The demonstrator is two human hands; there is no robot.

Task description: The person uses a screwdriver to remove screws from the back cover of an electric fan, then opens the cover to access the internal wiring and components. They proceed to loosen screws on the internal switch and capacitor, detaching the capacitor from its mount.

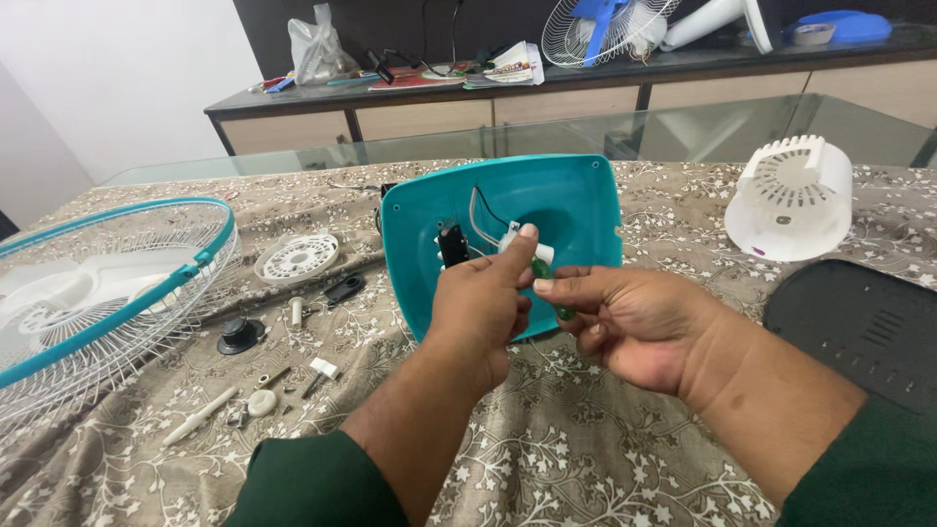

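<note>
- Head view: left hand [478, 303] tilts teal cover [547, 200] above table [605, 459], thumb pinning white part [535, 252]
- Right hand [625, 322] pinches green tool [543, 270]; a slip could strain wires [480, 220] or drop it among loose parts [264, 385]

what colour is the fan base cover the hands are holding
Teal fan base cover, white fittings inside; seen in the head view, held by left hand and right hand.

Not much packaging here really. Upper left of centre, on the dark sideboard, sits a knotted clear plastic bag [315, 49], crumpled, whitish. Just right of it lies a flat red booklet [415, 81], and at top centre a folded white leaflet [510, 64] with colourful print. No screens or signs anywhere
</note>
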